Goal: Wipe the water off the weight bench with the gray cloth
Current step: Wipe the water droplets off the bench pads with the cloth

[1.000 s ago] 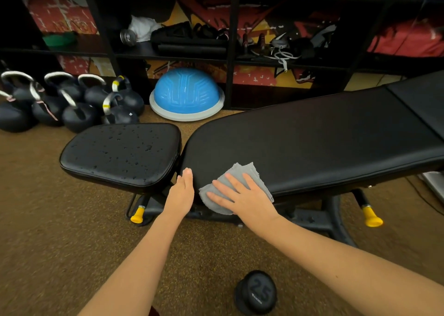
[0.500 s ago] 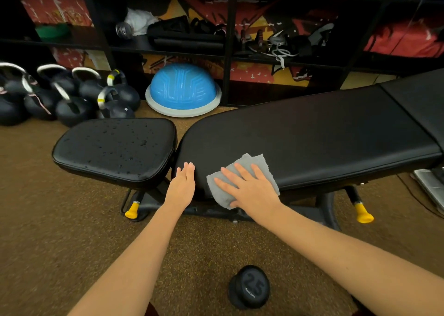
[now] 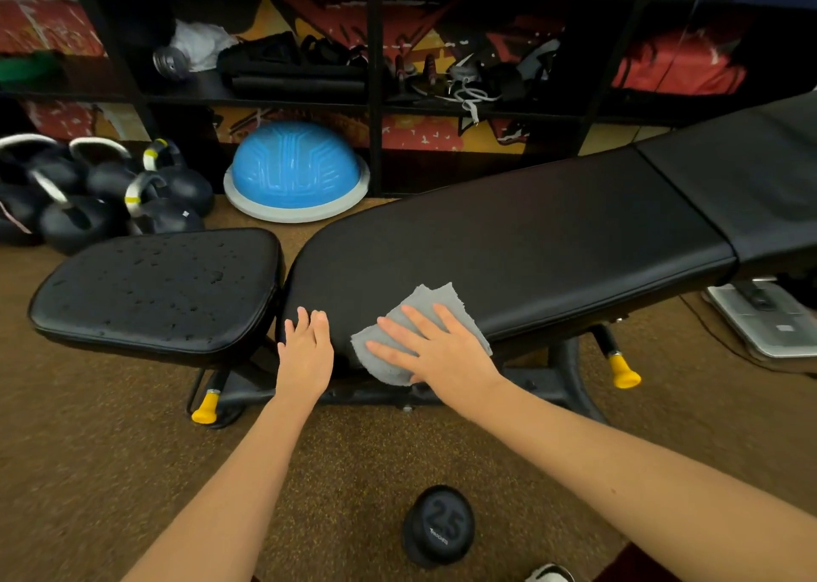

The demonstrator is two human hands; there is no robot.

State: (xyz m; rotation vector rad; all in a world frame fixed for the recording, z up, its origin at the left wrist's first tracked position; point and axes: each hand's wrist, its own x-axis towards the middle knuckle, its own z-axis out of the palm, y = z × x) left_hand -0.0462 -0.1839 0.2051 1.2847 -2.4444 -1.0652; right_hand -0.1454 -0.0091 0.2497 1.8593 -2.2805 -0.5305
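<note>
Cloth [image 3: 435, 316], gray and frayed at its edges, lies flat on the near edge of the long back pad [image 3: 508, 250] of the weight bench, draped partly over the side, with the right hand [image 3: 435, 347] pressing it down, fingers [image 3: 389, 328] straight and spread, gripping nothing. The left hand [image 3: 307, 351] rests open against the rounded end of the same pad, just beside the cloth, apparently steadying the bench. The back pad looks dry and matte where it shows, while the smaller seat pad [image 3: 159, 289], just left across a narrow gap, is beaded with water drops. The wiping appears to be in hand at the back pad's end; the likely next move is to carry the cloth left across the gap and sweep the wet seat with flat, firm pressure. On the floor near the person, a black dumbbell [image 3: 438, 526] shows the numerals "25"; smaller lettering beneath is too fine to read.
</note>
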